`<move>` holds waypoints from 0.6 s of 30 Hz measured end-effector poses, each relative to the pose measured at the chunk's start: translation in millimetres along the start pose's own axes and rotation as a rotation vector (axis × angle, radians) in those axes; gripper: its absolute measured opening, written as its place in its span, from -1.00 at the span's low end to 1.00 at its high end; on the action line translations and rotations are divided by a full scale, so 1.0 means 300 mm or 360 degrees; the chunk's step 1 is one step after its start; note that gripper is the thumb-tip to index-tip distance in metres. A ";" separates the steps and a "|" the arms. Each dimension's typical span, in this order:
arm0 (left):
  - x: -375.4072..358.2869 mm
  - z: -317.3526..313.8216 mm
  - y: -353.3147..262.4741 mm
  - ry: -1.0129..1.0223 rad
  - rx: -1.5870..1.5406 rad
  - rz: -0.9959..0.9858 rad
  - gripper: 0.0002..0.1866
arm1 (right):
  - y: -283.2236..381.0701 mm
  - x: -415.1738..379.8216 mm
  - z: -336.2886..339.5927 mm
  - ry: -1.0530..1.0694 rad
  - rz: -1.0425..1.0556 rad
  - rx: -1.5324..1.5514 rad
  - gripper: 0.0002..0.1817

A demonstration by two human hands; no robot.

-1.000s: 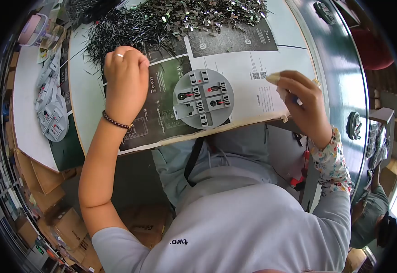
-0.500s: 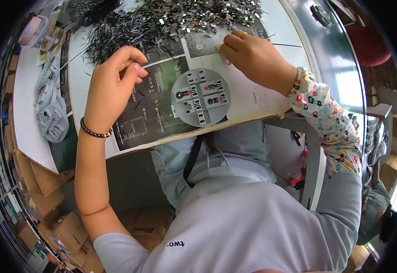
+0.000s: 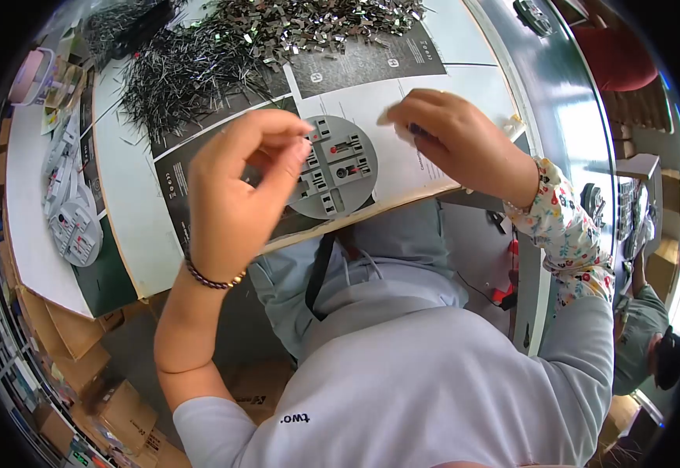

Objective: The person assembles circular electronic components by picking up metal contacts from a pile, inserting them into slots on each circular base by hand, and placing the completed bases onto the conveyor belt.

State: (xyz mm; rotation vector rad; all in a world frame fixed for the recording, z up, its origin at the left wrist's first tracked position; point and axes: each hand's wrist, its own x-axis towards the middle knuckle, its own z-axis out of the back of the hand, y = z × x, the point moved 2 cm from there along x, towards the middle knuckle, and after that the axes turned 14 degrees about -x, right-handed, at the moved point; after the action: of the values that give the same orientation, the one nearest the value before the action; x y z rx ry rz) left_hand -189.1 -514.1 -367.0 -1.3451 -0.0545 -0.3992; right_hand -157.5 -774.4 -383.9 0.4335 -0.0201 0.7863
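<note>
A round grey plastic fixture [image 3: 343, 186] lies at the table's near edge, with slotted blocks and small red and black parts on it. Over its left side hovers my left hand [image 3: 246, 175], thumb and forefinger brought close in a pinch; anything between the tips is too small to name. My right hand [image 3: 461, 136] is held above the paper to the right of the fixture, fingers curled and slightly blurred. Something dark shows among those fingers, but I cannot make it out. Beyond the hands are a heap of thin dark pins [image 3: 192, 86] and a heap of small shiny metal pieces [image 3: 316, 27].
Printed sheets [image 3: 363, 74] cover part of the white table. More grey fixtures [image 3: 75, 230] stand on a side surface at left, near a pink-rimmed container [image 3: 30, 76]. At right runs a dark green surface [image 3: 562, 78]; another person [image 3: 642, 335] is beyond it.
My left hand has moved right and nearer, over the fixture's left side. The right hand has drawn back from the metal pieces, towards me and to the right. The view has shifted slightly.
</note>
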 end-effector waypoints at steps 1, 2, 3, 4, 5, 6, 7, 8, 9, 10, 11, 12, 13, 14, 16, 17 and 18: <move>-0.007 -0.028 -0.010 -0.0012 -0.0028 -0.0035 -0.93 | -0.003 -0.007 -0.003 0.0066 -0.0020 0.0155 -0.75; -0.025 -0.050 -0.016 -0.0007 -0.0056 -0.0084 -0.94 | 0.010 -0.020 -0.007 0.0051 -0.0033 0.0145 -0.75; -0.038 -0.063 -0.018 -0.0014 -0.0085 -0.0119 -0.94 | 0.016 -0.028 -0.006 0.0081 -0.0040 0.0183 -0.75; -0.048 -0.068 -0.012 -0.0010 -0.0088 -0.0115 -0.94 | 0.018 -0.033 -0.003 0.0113 -0.0047 0.0226 -0.76; -0.057 -0.073 -0.003 0.0011 -0.0098 -0.0088 -0.93 | 0.019 -0.039 -0.003 0.0144 -0.0053 0.0269 -0.76; -0.068 -0.075 0.005 0.0036 -0.0108 -0.0067 -0.91 | 0.024 -0.046 -0.006 0.0138 -0.0060 0.0268 -0.76; -0.073 -0.075 0.009 0.0057 -0.0115 -0.0043 -0.89 | 0.028 -0.046 -0.009 0.0111 -0.0075 0.0263 -0.76; -0.071 -0.070 0.011 0.0059 -0.0113 -0.0042 -0.89 | 0.032 -0.044 -0.011 0.0084 -0.0088 0.0257 -0.75; -0.072 -0.062 0.013 0.0117 0.0074 -0.0168 -0.88 | 0.039 -0.048 -0.018 0.0048 -0.0104 0.0248 -0.75; -0.071 -0.055 0.014 0.0169 0.0260 -0.0289 -0.86 | 0.041 -0.055 -0.028 0.0043 -0.0106 0.0249 -0.75; -0.073 -0.055 0.012 0.0218 0.0447 -0.0405 -0.85 | 0.041 -0.064 -0.041 -0.0024 -0.0056 0.0079 -0.75; -0.076 -0.055 0.014 0.0220 0.0450 -0.0399 -0.85 | 0.040 -0.074 -0.055 -0.0090 -0.0006 -0.0090 -0.75; -0.079 -0.058 0.016 0.0207 0.0484 -0.0396 -0.84 | 0.039 -0.080 -0.060 -0.0151 0.0045 -0.0256 -0.74; -0.081 -0.062 0.018 0.0194 0.0520 -0.0394 -0.84 | 0.036 -0.083 -0.062 -0.0148 0.0048 -0.0248 -0.74; -0.079 -0.068 0.021 0.0179 0.0558 -0.0388 -0.83 | 0.040 -0.095 -0.063 -0.0158 0.0053 -0.0396 -0.75; -0.076 -0.072 0.021 0.0188 0.0552 -0.0399 -0.83 | 0.045 -0.100 -0.065 -0.0163 0.0053 -0.0471 -0.75; -0.071 -0.075 0.021 0.0195 0.0544 -0.0411 -0.84 | 0.049 -0.100 -0.060 -0.0161 0.0055 -0.0468 -0.75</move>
State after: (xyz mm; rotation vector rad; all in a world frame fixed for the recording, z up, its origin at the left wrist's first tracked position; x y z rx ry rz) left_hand -211.2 -529.3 -383.7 -0.9758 -0.1877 -0.6586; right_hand -191.6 -778.6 -400.1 0.1934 -0.2352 0.7806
